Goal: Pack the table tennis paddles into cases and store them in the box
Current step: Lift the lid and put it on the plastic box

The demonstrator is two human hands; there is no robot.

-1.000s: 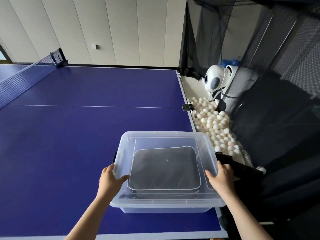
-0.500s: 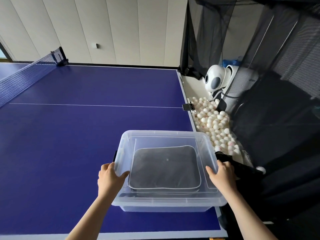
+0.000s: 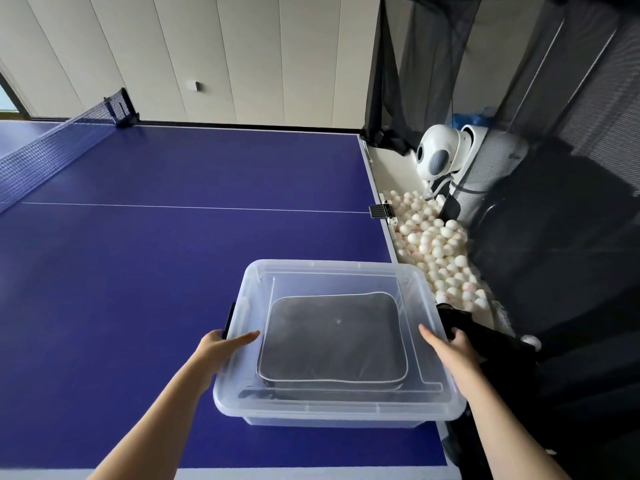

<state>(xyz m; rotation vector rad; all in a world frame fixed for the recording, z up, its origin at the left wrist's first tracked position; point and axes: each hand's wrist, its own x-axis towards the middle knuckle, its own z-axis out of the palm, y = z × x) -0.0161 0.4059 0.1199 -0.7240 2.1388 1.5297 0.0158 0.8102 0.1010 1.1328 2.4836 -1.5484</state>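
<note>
A clear plastic box [image 3: 332,408] with a translucent lid sits on the blue table near its right front corner. Through the lid I see a dark grey paddle case [image 3: 332,337] with a pale zip edge lying flat inside. My left hand [image 3: 221,348] grips the box's left side by a black latch, thumb resting on the lid. My right hand [image 3: 446,348] holds the right side at the other latch, thumb on the lid. No bare paddle is visible.
The blue table tennis table [image 3: 138,271] stretches left and far, its net [image 3: 52,147] at the far left. Right of the table edge, a black catch net [image 3: 554,237] holds several white balls [image 3: 433,240] and a white ball machine [image 3: 440,154].
The box has shifted slightly toward me between both hands. My thumbs have stretched out flatter over the lid.
</note>
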